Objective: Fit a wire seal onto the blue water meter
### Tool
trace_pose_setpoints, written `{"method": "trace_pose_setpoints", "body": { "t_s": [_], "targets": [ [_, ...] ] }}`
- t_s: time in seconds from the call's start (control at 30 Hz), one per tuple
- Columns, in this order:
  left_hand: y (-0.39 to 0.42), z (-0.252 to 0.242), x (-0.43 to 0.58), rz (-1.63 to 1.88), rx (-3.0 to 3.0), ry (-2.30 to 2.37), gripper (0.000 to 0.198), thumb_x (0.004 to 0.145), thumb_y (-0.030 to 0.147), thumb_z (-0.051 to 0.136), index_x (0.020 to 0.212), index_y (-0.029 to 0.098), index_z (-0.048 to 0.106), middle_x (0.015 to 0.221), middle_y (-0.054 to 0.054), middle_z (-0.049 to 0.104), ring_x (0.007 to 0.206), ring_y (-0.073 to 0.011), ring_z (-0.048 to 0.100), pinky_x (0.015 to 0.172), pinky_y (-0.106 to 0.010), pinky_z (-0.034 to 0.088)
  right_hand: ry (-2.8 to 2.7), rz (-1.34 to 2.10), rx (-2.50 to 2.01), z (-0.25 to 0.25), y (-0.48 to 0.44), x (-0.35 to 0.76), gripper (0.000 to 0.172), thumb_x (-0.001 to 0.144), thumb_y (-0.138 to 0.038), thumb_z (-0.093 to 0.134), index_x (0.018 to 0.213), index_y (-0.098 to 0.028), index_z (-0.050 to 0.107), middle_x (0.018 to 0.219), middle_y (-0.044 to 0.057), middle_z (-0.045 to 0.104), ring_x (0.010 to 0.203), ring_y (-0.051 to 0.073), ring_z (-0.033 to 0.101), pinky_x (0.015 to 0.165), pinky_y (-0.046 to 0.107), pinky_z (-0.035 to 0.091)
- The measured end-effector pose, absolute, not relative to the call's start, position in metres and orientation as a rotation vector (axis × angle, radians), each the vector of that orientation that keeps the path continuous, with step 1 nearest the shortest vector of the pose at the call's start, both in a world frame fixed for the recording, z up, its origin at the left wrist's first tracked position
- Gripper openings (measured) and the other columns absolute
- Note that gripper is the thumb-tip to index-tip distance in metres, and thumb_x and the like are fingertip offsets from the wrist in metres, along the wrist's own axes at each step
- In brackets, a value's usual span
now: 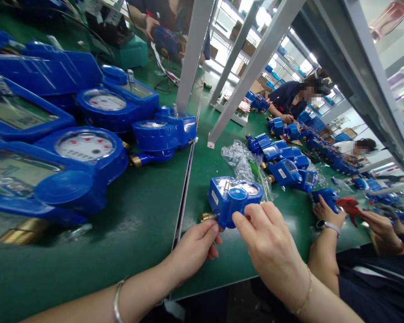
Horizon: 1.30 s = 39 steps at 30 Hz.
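Observation:
A blue water meter [227, 202] with a round dial, a boxy display housing and a brass threaded end [207, 217] stands on the green bench in front of me. My left hand [198, 242] is closed in a pinch at its lower left edge, beside the brass end. Whatever lies between those fingertips is too small to make out. At the meter's near right side is my right hand [272, 244], its fingers curled and closed against the blue housing. What its fingertips hold, if anything, is hidden.
Several blue water meters [87, 148] crowd the bench at left; more [284, 166] lie beyond, near crumpled clear plastic [239, 157]. Grey metal posts [242, 76] rise from the bench. At right, a co-worker's hands hold a blue meter [326, 199] and red-handled pliers [350, 206].

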<state>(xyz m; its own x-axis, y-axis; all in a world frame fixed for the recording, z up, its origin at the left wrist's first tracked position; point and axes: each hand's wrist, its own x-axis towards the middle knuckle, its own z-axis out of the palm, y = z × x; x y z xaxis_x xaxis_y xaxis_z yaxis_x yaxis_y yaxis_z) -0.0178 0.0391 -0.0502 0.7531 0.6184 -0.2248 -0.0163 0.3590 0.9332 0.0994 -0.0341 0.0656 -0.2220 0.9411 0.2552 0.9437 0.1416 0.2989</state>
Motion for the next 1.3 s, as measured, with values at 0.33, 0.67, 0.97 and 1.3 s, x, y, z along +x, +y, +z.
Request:
{"method": "trace_pose_setpoints", "body": {
  "t_s": [0.33,0.67,0.97,1.3],
  "targets": [
    [0.038,-0.049,-0.018,0.419,1.145,0.626,0.032,0.085,0.045,0.043,0.079,0.015,0.054,0.072,0.000,0.055,0.054,-0.0127,0.052,0.053,-0.025,0.042,-2.376,-0.643,-1.981,0.070,-0.031,0.100,0.020,0.088,-0.013,0.039,0.083,-0.019,0.057,0.076,0.005,0.048,0.071,0.020,0.040,0.064,0.035,0.035],
    [0.038,-0.047,-0.018,0.425,1.200,0.622,0.032,0.086,0.045,0.041,0.082,0.016,0.053,0.060,0.002,0.053,0.052,-0.0137,0.052,0.053,-0.024,0.042,-2.401,-0.566,-1.977,0.063,-0.027,0.100,0.013,0.087,-0.015,0.046,0.080,-0.020,0.056,0.076,0.004,0.047,0.071,0.020,0.039,0.062,0.034,0.035],
    [0.043,-0.052,-0.020,0.315,1.598,0.687,0.037,0.086,0.047,0.037,0.080,0.015,0.056,0.061,0.001,0.052,0.055,-0.0143,0.051,0.050,-0.022,0.038,-2.388,-0.347,-1.998,0.024,-0.028,0.100,0.021,0.086,-0.015,0.049,0.105,-0.019,0.057,0.085,0.005,0.051,0.077,0.021,0.044,0.066,0.035,0.041],
    [0.034,-0.027,-0.064,0.090,2.298,0.521,0.025,0.080,0.017,0.046,0.059,0.019,0.058,0.078,-0.002,0.058,0.074,-0.0162,0.056,0.068,-0.026,0.043,-1.524,0.283,-1.863,-0.033,-0.078,0.125,0.041,0.087,-0.008,0.042,0.123,-0.025,0.044,0.091,0.002,0.056,0.086,0.014,0.054,0.083,0.030,0.044]
  ]
}}
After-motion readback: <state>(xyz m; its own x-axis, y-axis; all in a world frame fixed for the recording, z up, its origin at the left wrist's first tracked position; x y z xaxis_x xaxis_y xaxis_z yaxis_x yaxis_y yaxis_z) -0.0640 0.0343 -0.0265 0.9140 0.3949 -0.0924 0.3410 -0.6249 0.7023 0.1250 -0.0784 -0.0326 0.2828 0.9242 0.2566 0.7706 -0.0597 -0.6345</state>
